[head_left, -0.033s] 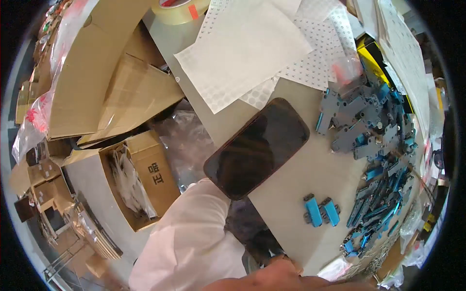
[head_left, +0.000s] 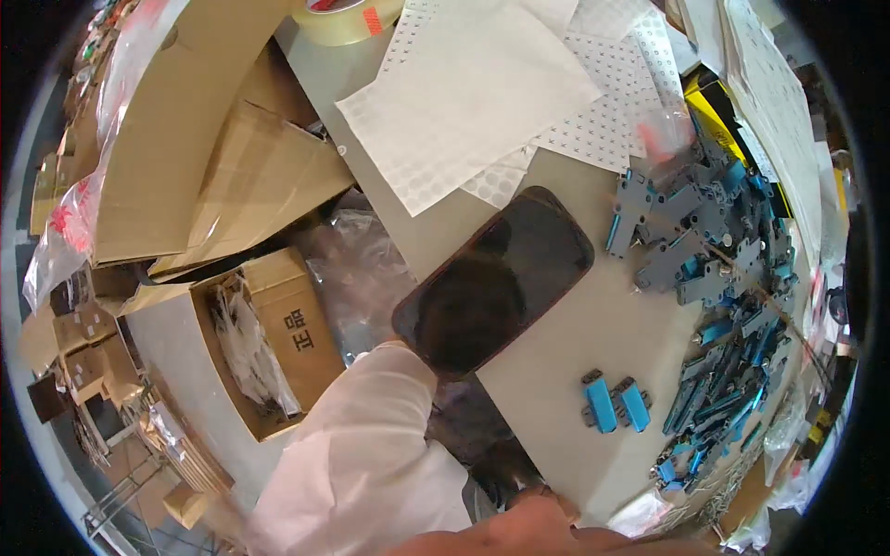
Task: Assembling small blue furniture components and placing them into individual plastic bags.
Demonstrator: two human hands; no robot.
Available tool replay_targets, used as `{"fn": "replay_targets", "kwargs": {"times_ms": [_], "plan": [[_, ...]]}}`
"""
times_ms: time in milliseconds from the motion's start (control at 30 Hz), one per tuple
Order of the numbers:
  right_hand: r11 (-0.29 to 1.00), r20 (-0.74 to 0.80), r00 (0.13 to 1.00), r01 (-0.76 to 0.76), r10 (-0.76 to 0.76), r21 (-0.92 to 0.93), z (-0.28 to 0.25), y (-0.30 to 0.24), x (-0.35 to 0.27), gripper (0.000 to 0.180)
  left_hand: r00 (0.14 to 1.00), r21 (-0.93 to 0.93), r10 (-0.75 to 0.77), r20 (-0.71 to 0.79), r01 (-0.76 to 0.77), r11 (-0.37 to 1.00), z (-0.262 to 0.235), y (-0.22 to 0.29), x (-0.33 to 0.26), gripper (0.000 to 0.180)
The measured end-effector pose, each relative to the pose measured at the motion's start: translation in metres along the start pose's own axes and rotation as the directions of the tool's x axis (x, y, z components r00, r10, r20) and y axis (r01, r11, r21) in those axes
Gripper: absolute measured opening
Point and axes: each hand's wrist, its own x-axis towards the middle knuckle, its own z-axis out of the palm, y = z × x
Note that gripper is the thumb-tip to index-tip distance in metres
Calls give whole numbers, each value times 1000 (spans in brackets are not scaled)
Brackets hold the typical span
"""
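1. Firstly, the phone [head_left: 493, 285] is a flat slab with rounded corners, a glossy dark face and a thin reddish rim. A round dark reflection shows on its near left half.
2. The table [head_left: 556, 343] under it is matt, smooth and grey-beige, with a straight edge on my left.
3. Two small blocks, the left part [head_left: 602, 404] and the right part [head_left: 635, 404], have blue faces and dark projecting lugs. They stand side by side, near and right of the phone.
4. A heap [head_left: 691, 232] of flat grey plates and blue-edged pieces covers the right side of the table.
5. Thin white sheets [head_left: 473, 93], some dotted with rows of small marks, overlap at the far side. A glossy, yellowish tape roll [head_left: 345, 26] lies left of them.
6. Left of the table edge are crumpled clear film [head_left: 357, 269] and an open brown carton [head_left: 269, 315] of stiff board.
7. Pose: soft, creased pale cloth [head_left: 348, 454] covers a limb of mine, slanting from the near edge up to the phone's near left end. I cannot tell whether it is sleeve or trouser leg.
8. Finger state: I cannot tell whether the fingers of my left hand or right hand are spread or closed; neither can be made out.
9. Phone position: it lies obliquely, far end rightward, with its near left end past the table edge. Its relation to my fingers cannot be determined.
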Motion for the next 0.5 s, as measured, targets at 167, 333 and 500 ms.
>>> {"fn": "replay_targets", "kwargs": {"times_ms": [167, 333, 500], "plan": [[996, -115, 990, 74, -81, -58, 5, -15, 38, 11, 991, -655, 10, -134, -96, 749, -29, 10, -29, 59], [987, -320, 937, 105, -138, -118, 18, -22, 51, 10, 928, -876, 97, -359, -372, 308, -133, 50, -73, 60], [985, -435, 888, 97, -152, -146, 22, -20, 51, 10, 991, -916, -121, -61, -7, 400, -260, 76, -194, 45]]}}
